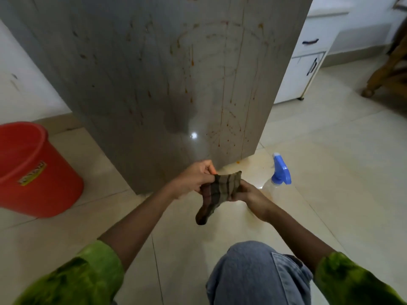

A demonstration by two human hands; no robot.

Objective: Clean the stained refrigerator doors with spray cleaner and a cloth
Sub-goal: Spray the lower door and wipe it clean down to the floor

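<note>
The grey refrigerator door (154, 80) rises in front of me, streaked with orange-brown drips and splatters, thickest on its right half and near the bottom. A dark striped cloth (217, 192) is stretched between both hands just below the door's lower edge; one end hangs down toward the floor. My left hand (195, 178) pinches the cloth's left side and my right hand (248, 194) grips its right side. A clear spray bottle with a blue trigger head (279, 170) stands on the floor to the right of my right hand, untouched.
A red bucket (33, 170) stands on the tiled floor at the left. Orange stains mark the floor (248, 164) under the door's right corner. White cabinets (304, 69) sit to the right, wooden furniture legs (383, 78) at far right. My bent knee in jeans (257, 274) is below.
</note>
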